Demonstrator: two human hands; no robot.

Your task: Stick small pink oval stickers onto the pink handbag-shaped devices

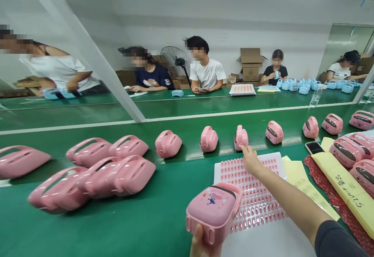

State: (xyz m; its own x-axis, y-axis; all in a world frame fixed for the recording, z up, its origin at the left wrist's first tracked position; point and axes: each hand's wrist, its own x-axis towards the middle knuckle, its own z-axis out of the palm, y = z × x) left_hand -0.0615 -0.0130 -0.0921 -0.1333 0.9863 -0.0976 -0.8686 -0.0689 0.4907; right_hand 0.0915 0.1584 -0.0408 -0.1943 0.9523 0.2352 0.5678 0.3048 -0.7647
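Left hand (pixel 201 249) clamped on a pink case (pixel 212 212) at lower centre, above the counter (pixel 131 227); thumb on its near side, printed panel tilted toward the wearer, presumably to leave that face exposed. Hands apart: right hand (pixel 250 158) extended over the far part of a sticker sheet (pixel 251 211), fingertips just at the base of a standing case (pixel 241 138); contact, and whether the fingers are pinched, cannot tell. Sheet laid within easy reach, probably for picking from; right forearm and held case each hide part of it. Left: grouped pink cases (pixel 134 177), overlapping in view. Right: yellow papers (pixel 309 190), phone (pixel 314 147), red bubble wrap (pixel 320 185), bordering the working area and limiting room on that side.
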